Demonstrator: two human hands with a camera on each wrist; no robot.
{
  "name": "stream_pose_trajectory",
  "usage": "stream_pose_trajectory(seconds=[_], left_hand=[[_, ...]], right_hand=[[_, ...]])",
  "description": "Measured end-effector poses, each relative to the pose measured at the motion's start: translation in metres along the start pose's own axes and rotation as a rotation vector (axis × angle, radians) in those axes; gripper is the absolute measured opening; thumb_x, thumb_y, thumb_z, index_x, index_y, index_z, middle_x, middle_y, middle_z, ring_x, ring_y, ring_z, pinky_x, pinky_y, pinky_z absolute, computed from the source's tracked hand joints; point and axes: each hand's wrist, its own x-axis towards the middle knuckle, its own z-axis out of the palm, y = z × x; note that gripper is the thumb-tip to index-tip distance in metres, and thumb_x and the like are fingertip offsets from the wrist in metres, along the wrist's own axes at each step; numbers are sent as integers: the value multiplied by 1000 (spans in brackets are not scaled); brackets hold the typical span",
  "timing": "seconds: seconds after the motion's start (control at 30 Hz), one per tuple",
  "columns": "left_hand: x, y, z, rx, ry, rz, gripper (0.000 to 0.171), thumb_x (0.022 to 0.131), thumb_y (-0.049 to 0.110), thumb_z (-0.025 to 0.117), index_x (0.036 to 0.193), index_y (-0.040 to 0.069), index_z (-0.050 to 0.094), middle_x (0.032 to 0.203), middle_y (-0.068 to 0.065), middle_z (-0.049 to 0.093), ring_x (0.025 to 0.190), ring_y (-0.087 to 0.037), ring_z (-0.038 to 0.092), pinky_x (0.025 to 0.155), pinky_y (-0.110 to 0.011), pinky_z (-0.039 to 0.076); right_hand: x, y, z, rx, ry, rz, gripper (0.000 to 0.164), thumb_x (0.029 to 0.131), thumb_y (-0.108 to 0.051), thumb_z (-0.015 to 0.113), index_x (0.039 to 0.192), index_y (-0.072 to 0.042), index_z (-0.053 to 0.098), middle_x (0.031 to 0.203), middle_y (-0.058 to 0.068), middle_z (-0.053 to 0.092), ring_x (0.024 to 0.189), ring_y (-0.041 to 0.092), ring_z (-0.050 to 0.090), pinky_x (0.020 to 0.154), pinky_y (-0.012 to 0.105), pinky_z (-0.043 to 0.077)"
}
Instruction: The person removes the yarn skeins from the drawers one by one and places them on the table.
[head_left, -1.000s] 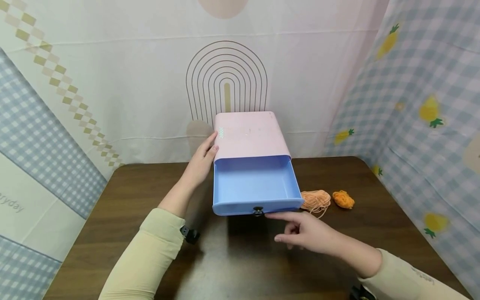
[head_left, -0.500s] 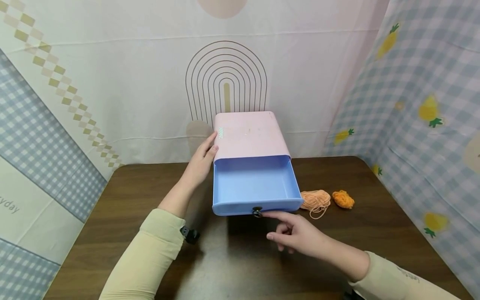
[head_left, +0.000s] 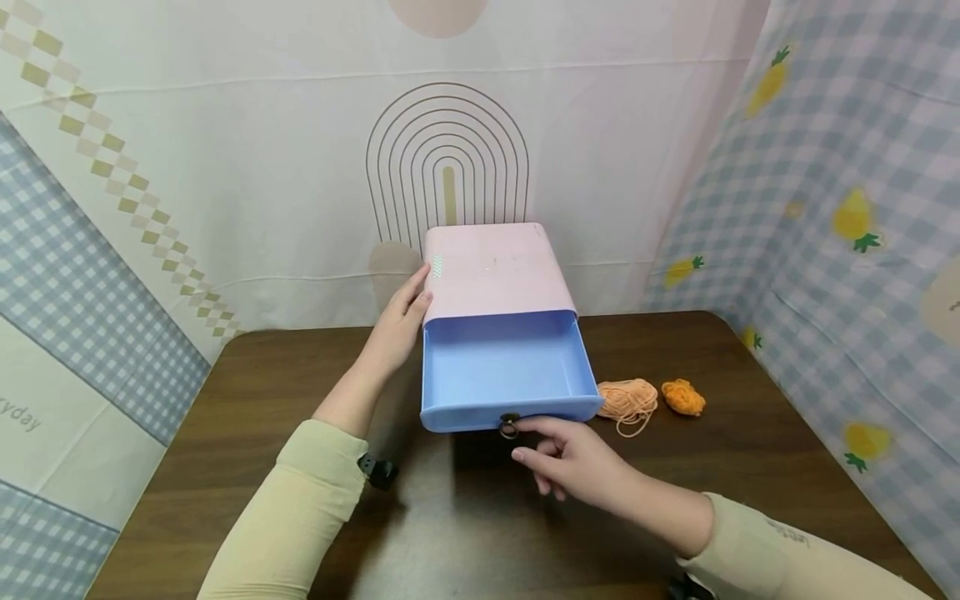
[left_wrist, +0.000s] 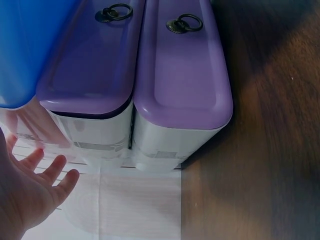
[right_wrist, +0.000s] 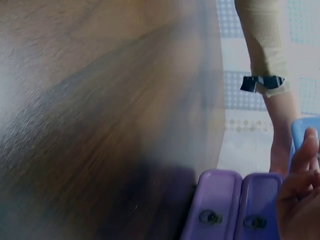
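A stacked drawer unit with a pink top [head_left: 498, 267] stands on the table, its blue upper drawer [head_left: 502, 358] pulled out and bare inside. My left hand [head_left: 393, 329] rests against the unit's left side near the top, fingers extended. At the blue drawer's front, my right hand [head_left: 581, 462] touches the dark metal ring pull [head_left: 508, 427] with its index fingertip. The thumb is apart, below the ring, and the other fingers are loosely bent. Two purple drawers [left_wrist: 185, 75], each with a ring pull, show pushed in beneath in the left wrist view.
Right of the unit lie a peach yarn skein [head_left: 628, 402], partly behind the drawer, and a small orange yarn bundle [head_left: 683, 397]. The brown wooden table [head_left: 285, 375] meets patterned cloth [head_left: 300, 167] at its back and sides.
My right hand has shifted left, bringing its index fingertip from beside the ring pull onto it, and the thumb has come closer. The left hand and the drawer stay put.
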Motion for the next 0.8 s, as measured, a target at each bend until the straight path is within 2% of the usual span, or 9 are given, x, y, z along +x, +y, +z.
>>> stream_pose_trajectory(seconds=[0.1,0.13,0.2,0.33,0.57,0.8], left_hand=[[-7,19,-2,4,-8,-5,55,108,28,38,159,12,24,162,-17,21,142,-37,32,114,-53,29],[-7,19,-2,5,-9,-9,55,108,27,38,158,11,24,162,-18,21,143,-37,31,115,-52,28],[-7,18,-1,3,-3,0,55,108,29,38,159,13,25,162,-16,21,143,-35,31,115,-52,27],[2,-7,1,7,14,15,55,107,37,38,159,24,25,162,-9,22,144,-29,30,116,-50,27],[1,-8,1,12,24,10,58,106,47,38,158,27,26,162,-6,23,146,-25,25,117,-49,24],[2,-7,1,13,19,19,55,107,42,38,159,26,26,163,-6,23,147,-23,25,118,-47,22]], right_hand=[[1,-2,5,5,46,17,34,98,-28,64,126,-8,65,55,0,58,42,14,51,40,30,46],[2,-3,6,8,59,23,33,98,-28,64,125,-9,65,55,0,57,42,14,50,39,30,46],[2,-4,7,10,76,31,32,99,-29,63,124,-9,66,55,0,56,41,14,50,38,31,46],[2,-6,8,14,95,34,33,99,-30,62,123,-8,67,54,0,55,40,14,49,38,32,46],[2,-6,10,27,118,36,32,99,-29,62,122,-6,67,53,0,53,40,11,46,36,30,43],[6,-10,7,17,145,18,30,100,-29,61,118,-7,68,51,-1,51,36,9,41,34,28,38]])
